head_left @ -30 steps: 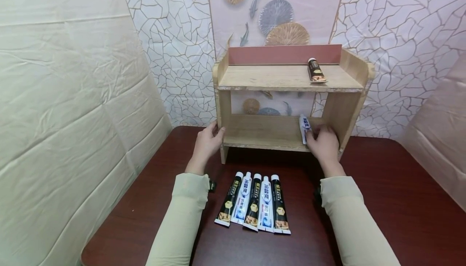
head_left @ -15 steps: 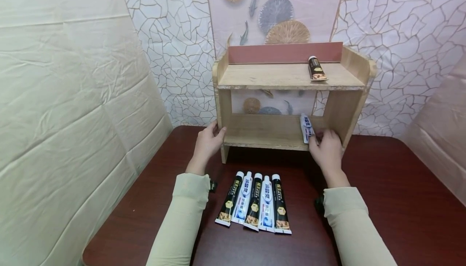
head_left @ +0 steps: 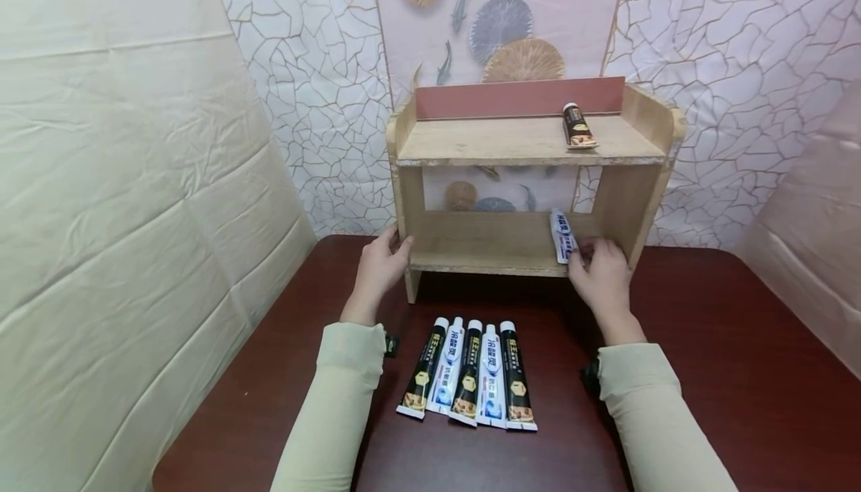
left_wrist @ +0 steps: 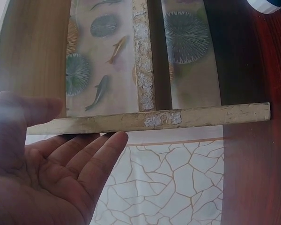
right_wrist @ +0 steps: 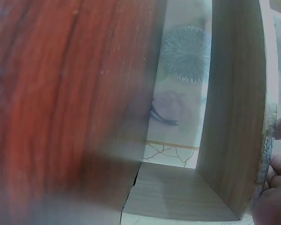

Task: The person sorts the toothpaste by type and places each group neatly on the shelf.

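A white-and-blue toothpaste tube [head_left: 562,236] lies on the lower board of a small wooden shelf [head_left: 531,146], near its right end. My right hand [head_left: 605,275] reaches in from the front, its thumb against the tube's near end. The other fingers are partly hidden; whether they pinch the tube is unclear. In the right wrist view only part of that hand [right_wrist: 276,187] shows, past the board's front edge. My left hand [head_left: 378,268] holds the shelf's left side panel [left_wrist: 178,118]: the thumb lies over its front edge, the fingers rest along its outer face.
One black toothpaste tube [head_left: 578,125] lies on the upper board, towards the right. Several black tubes [head_left: 468,372] and white tubes [head_left: 493,372] lie side by side on the dark red table [head_left: 269,402] before the shelf. Patterned cloth [head_left: 316,66] hangs behind.
My right hand has drawn slightly back towards me from the white tube, which now shows more of its printed face. The left hand stays at the side panel.
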Available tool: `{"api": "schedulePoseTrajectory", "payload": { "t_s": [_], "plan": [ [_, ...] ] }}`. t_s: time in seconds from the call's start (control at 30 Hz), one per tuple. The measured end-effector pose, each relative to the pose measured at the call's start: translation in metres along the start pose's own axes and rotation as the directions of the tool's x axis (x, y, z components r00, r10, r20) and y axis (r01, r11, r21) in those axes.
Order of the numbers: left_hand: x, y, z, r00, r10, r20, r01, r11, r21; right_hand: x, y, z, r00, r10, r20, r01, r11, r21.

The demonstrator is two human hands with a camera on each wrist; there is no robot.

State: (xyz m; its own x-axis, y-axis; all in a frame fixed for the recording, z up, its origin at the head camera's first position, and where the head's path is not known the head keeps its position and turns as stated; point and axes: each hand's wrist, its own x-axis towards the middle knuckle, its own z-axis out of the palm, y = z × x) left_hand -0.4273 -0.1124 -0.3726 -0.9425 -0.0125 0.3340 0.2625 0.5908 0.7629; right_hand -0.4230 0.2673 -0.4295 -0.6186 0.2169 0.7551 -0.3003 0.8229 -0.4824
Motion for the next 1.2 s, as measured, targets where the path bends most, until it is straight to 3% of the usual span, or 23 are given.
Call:
{"api": "schedulePoseTrajectory", "payload": {
  "t_s": [0.43,0.8,1.0,1.2],
  "plan": [
    [0.001,0.000,-0.001,1.000,0.015,-0.011,-0.015,1.000,0.002,0.002,-0.001,-0.001,1.000,-0.001,0.011,0.001,1.000,0.014],
    [0.001,0.001,-0.001,0.999,0.030,-0.013,-0.030,0.999,0.013,0.005,-0.011,-0.006,0.991,0.120,0.052,-0.123,0.989,0.080],
    [0.001,-0.001,-0.001,0.999,0.028,-0.018,-0.027,0.999,0.019,0.006,-0.016,-0.008,0.992,0.129,-0.003,-0.128,0.986,0.111],
    [0.000,-0.001,-0.001,0.999,0.032,-0.016,-0.032,0.999,0.014,0.010,-0.030,-0.011,0.994,0.061,-0.092,-0.045,0.985,0.168]
  ]
}}
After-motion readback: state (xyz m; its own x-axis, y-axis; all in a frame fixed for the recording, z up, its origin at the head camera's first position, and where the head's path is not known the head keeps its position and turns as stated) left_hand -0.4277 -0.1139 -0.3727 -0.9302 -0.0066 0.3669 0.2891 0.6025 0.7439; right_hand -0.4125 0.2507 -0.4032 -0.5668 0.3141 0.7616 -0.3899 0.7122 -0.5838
